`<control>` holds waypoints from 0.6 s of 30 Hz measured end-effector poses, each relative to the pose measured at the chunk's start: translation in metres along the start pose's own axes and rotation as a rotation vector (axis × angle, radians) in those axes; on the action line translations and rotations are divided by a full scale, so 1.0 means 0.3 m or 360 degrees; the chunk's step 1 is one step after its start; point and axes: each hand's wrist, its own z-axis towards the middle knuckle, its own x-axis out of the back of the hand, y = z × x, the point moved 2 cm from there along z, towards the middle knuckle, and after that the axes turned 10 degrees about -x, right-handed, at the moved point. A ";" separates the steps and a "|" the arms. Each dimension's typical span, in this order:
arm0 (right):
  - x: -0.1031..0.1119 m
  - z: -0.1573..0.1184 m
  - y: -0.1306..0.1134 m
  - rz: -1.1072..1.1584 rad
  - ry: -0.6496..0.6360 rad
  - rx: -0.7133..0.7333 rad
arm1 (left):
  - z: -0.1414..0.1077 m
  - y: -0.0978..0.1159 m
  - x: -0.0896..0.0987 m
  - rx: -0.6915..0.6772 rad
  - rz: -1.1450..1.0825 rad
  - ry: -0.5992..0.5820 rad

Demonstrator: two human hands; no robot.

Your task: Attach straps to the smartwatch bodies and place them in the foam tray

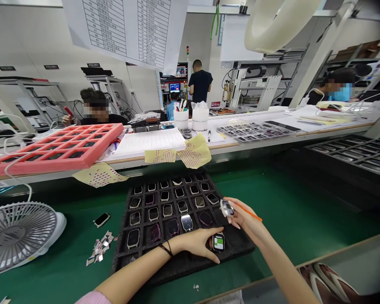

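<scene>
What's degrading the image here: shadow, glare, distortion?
Head view, upper right: the slanted white post leans hard, likely wide-angle distortion, and the corner goes black. Head view, right: the flat green work surface darkens toward the far right, likely shadow. Head view, below centre: the silver-cased square watch just above the left hand shows a pale screen, glare or backlight, can't tell.

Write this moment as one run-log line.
left hand: fingers around lit watch, grip unclear | right hand: holds pale watch, orange stick alongside | below: black tray with more watches | left side: white fan
</scene>
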 end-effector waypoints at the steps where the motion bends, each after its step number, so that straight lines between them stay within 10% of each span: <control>1: -0.024 0.015 -0.024 0.0023 -0.0059 0.0020 | 0.000 -0.002 0.002 -0.0009 -0.0004 -0.0007; 13: -0.250 0.180 -0.167 -0.0070 -0.0450 0.0301 | -0.021 -0.070 0.020 0.0141 -0.0646 0.0385; 18: -0.339 0.256 -0.134 -0.0037 -0.0524 0.0229 | -0.158 -0.112 0.167 0.0058 -0.0893 0.1009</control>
